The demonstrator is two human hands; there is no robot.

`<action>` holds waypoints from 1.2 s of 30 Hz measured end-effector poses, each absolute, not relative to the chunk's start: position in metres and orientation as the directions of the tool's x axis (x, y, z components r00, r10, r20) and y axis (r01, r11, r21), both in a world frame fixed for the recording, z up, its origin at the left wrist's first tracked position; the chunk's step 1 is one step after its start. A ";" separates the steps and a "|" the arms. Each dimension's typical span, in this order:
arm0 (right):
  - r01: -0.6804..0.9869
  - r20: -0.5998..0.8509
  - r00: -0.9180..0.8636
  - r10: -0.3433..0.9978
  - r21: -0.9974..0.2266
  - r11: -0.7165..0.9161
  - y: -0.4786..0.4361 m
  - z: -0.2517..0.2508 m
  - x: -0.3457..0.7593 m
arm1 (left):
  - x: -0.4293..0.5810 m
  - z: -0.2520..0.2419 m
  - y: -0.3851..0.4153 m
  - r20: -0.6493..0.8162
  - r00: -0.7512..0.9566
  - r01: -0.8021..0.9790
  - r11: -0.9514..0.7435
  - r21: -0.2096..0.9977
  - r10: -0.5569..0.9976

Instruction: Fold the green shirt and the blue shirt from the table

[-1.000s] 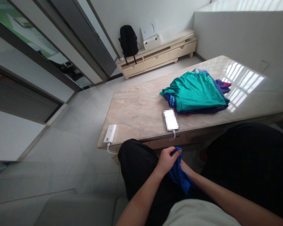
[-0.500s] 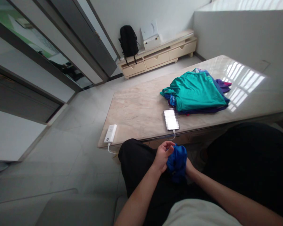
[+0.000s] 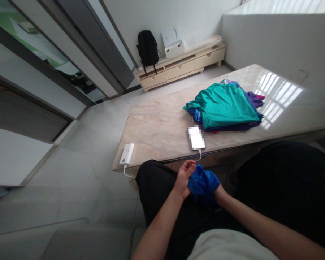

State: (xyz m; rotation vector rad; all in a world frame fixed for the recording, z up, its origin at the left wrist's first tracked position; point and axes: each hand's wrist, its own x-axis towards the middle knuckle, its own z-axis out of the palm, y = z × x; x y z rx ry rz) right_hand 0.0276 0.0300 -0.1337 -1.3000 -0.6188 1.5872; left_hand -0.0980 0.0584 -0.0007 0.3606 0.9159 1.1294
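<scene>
I observe my left hand (image 3: 184, 177) closed on the blue cloth (image 3: 203, 182) above my lap; my right hand is hidden inside it, grip undeterminable.

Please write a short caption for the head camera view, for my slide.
Seated person's left hand and cloth-covered right hand bunch a blue cloth before a marble table.
</scene>
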 end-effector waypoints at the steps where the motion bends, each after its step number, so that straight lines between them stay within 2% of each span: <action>1: -0.354 -0.483 0.032 0.875 -0.824 -0.442 0.029 -0.135 0.029 | -0.098 0.000 0.059 -0.437 0.121 -0.619 0.412 0.669 0.891; 5: -0.352 -0.544 0.059 0.837 -0.796 -0.493 0.026 -0.133 0.035 | -0.101 -0.001 0.061 -0.438 0.063 -0.627 0.376 0.682 0.897; 12: -0.300 -0.473 0.167 0.865 -0.860 -0.412 0.045 -0.127 0.046 | -0.103 0.000 0.063 -0.450 0.012 -0.654 0.347 0.672 0.893; 17: -0.252 -0.347 0.138 0.928 -0.918 -0.306 0.046 -0.116 0.043 | -0.100 -0.002 0.061 -0.426 0.042 -0.612 0.361 0.704 0.904; 20: -0.179 -0.191 0.053 0.980 -0.967 -0.179 0.038 -0.105 0.041 | -0.098 -0.004 0.059 -0.399 0.095 -0.567 0.379 0.731 0.912; 23: -0.051 0.040 -0.143 0.989 -0.998 0.033 0.029 -0.102 0.044 | -0.097 -0.005 0.057 -0.350 0.155 -0.468 0.380 0.798 0.924; 25: -0.005 0.133 -0.265 0.955 -0.991 0.137 0.025 -0.104 0.046 | -0.097 -0.005 0.056 -0.304 0.172 -0.355 0.347 0.868 0.937; 27: 0.038 0.150 -0.321 0.935 -0.984 0.171 0.023 -0.107 0.048 | -0.097 -0.006 0.055 -0.263 0.188 -0.222 0.301 0.927 0.946; 30: 0.107 0.112 -0.296 0.949 -0.983 0.149 0.022 -0.108 0.047 | -0.097 -0.006 0.054 -0.223 0.239 -0.045 0.240 0.970 0.945; 36: 0.129 0.093 -0.197 0.976 -0.984 0.120 0.027 -0.099 0.046 | -0.094 -0.001 0.053 -0.149 0.272 0.121 0.120 0.985 0.951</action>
